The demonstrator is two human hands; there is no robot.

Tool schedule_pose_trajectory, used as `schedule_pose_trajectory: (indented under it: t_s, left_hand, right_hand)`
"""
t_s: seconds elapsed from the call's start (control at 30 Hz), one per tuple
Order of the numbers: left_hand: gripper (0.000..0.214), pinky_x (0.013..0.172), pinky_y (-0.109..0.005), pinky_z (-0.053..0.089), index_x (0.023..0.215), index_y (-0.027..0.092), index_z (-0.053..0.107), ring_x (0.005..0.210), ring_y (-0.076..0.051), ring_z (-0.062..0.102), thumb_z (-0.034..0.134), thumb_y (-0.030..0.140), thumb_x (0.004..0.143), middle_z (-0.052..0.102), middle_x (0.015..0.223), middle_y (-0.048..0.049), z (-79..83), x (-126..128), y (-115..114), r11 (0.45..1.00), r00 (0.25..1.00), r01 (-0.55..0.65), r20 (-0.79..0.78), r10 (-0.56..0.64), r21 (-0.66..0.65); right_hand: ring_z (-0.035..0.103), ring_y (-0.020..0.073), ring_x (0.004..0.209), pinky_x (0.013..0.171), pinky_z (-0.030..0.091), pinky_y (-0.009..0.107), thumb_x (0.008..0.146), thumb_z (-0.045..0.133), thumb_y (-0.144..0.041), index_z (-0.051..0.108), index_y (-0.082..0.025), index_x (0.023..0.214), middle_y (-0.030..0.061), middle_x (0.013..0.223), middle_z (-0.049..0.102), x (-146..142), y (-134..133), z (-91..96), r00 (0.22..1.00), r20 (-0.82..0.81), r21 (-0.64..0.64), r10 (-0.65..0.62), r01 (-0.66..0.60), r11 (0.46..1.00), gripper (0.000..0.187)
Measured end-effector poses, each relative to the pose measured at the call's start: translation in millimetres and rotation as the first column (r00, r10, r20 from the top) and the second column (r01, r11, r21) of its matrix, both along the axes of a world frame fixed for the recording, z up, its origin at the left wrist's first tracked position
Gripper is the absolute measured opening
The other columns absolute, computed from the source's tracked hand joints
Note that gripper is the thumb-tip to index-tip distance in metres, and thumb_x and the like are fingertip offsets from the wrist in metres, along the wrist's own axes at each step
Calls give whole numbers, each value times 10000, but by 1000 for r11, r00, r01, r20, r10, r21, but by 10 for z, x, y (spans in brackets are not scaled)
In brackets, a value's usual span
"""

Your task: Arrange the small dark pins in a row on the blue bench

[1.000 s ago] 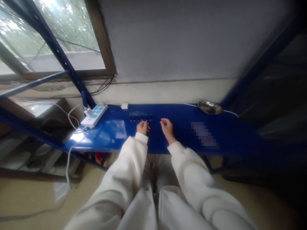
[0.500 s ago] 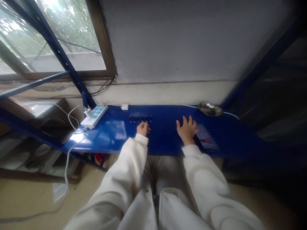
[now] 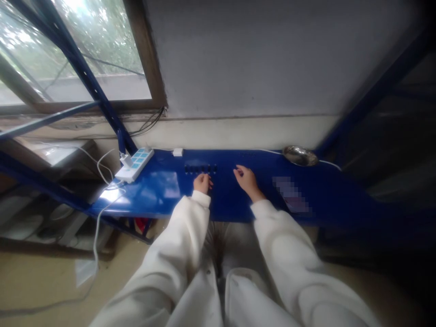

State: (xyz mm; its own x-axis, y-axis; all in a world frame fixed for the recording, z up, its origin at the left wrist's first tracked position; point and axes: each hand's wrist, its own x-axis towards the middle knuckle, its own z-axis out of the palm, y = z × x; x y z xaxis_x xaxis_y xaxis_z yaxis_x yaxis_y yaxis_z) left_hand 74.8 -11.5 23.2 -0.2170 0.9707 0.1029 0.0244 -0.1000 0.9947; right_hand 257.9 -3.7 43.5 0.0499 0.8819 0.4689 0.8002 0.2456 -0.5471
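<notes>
A row of several small dark pieces (image 3: 200, 169) stands on the blue shelf (image 3: 163, 190), just beyond my left hand (image 3: 202, 182). That hand rests on the shelf with its fingers curled in; what they hold, if anything, is too small to make out. My right hand (image 3: 245, 179) hovers a little to the right of the row, fingertips pinched together toward the left. Any item in that pinch is too small to see. A blurred flat patch (image 3: 291, 194) lies on the shelf to the right of my right hand.
A white power strip (image 3: 134, 164) with blue sockets and white cables sits at the shelf's left end. A small white block (image 3: 177, 151) lies near the wall. A metal dish (image 3: 300, 155) stands at the back right. Blue rack struts cross the window at left.
My right hand was spread flat by the blurred patch half a second ago; it has come back left toward the row with fingers pinched. My left hand has stayed put.
</notes>
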Motion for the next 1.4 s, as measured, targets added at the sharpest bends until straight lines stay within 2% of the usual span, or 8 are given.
schedule_pose_trajectory:
  t_s: [0.13,0.27,0.43,0.83,1.0,1.2,1.3,1.4]
  left_hand:
    - [224,324,-172,307,614,148,492,282,-64,422,448,334,730,501,402,37,2,3,-3,1000,1000,-17,10,17,5]
    - [229,325,-171,302,613,150,486,279,-60,412,449,341,733,498,399,39,5,9,-12,1000,1000,-18,15,18,-1]
    - [245,328,-170,307,627,147,496,288,-58,418,449,361,737,505,410,36,-12,12,-13,1000,1000,-3,-1,3,1]
    - [268,330,-169,307,635,143,498,290,-55,419,445,383,744,505,413,35,14,10,-31,1000,1000,-2,-19,2,-13]
    - [282,323,-170,310,677,140,488,289,-55,414,509,420,701,505,426,39,72,35,-61,1000,1000,13,22,-13,1]
    - [460,356,-161,365,880,140,493,358,-52,459,672,401,547,533,506,48,108,62,-91,997,997,46,55,-49,65]
    - [384,359,-162,367,812,132,530,367,-42,457,644,415,580,552,551,23,46,42,-58,995,998,50,38,-54,92]
    - [345,359,-170,368,771,127,550,362,-40,457,599,436,624,586,604,-9,-14,20,-21,996,999,35,29,-37,88]
  right_hand:
    - [561,147,717,719,427,278,726,530,-309,594,-160,955,47,791,643,-303,140,-116,986,-52,-66,160,-163,984,280]
    - [552,155,761,694,408,270,688,574,-302,606,-179,890,41,791,628,-510,227,-191,994,14,-130,112,-109,985,239]
    - [529,176,804,673,363,275,666,589,-351,609,-191,822,32,770,607,-595,299,-224,997,70,-179,20,-7,984,224]
    - [504,153,743,605,268,249,706,547,-313,587,-183,732,23,747,594,-695,354,-196,991,120,-167,50,-29,986,139]
    - [503,145,728,603,247,252,742,520,-307,575,-182,732,12,727,589,-690,247,-171,992,108,-92,58,-48,995,137]
    - [502,166,773,712,239,293,814,421,-275,585,-183,813,50,766,610,-648,-39,-118,956,237,45,174,-190,981,188]
    - [510,172,762,732,239,303,820,403,-261,590,-184,803,59,757,618,-642,-114,-110,946,270,47,180,-199,979,203]
    - [529,168,740,733,258,298,811,401,-234,594,-185,826,53,720,622,-632,-122,-118,969,209,43,128,-140,989,199]
